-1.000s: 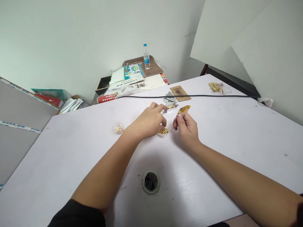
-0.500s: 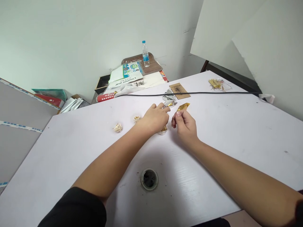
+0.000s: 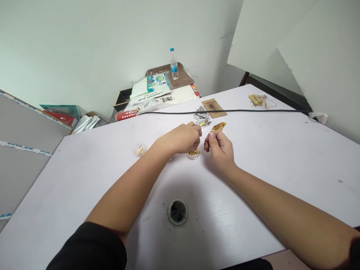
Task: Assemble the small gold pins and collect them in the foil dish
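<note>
My left hand (image 3: pixel 181 138) reaches over a small clear round dish (image 3: pixel 194 156) holding short gold-coloured pieces. Its fingers are bent together and point down at the dish; whatever lies between the tips is hidden. Just right of the dish, my right hand (image 3: pixel 221 149) is closed, thumb against the fingers, at the near end of a gold foil packet (image 3: pixel 218 126) that sticks up beyond them. A second small dish (image 3: pixel 140 150) with pale gold strips sits left of my left forearm. One more dish (image 3: pixel 171 159) is mostly covered by that arm.
Behind my hands lie silver foil packets (image 3: pixel 201 115) and a brown cardboard piece (image 3: pixel 214 108), crossed by a black cable (image 3: pixel 247 110). Gold strips in clear plastic (image 3: pixel 258 100) lie far right. A round hole (image 3: pixel 177 212) opens in the white table. A water bottle (image 3: pixel 174 67) stands beyond.
My left hand has turned, its wrist swinging left and its fingertips dipping to the dish of gold pieces, which shows more. The forearm now covers the middle dish more. My right hand stays put.
</note>
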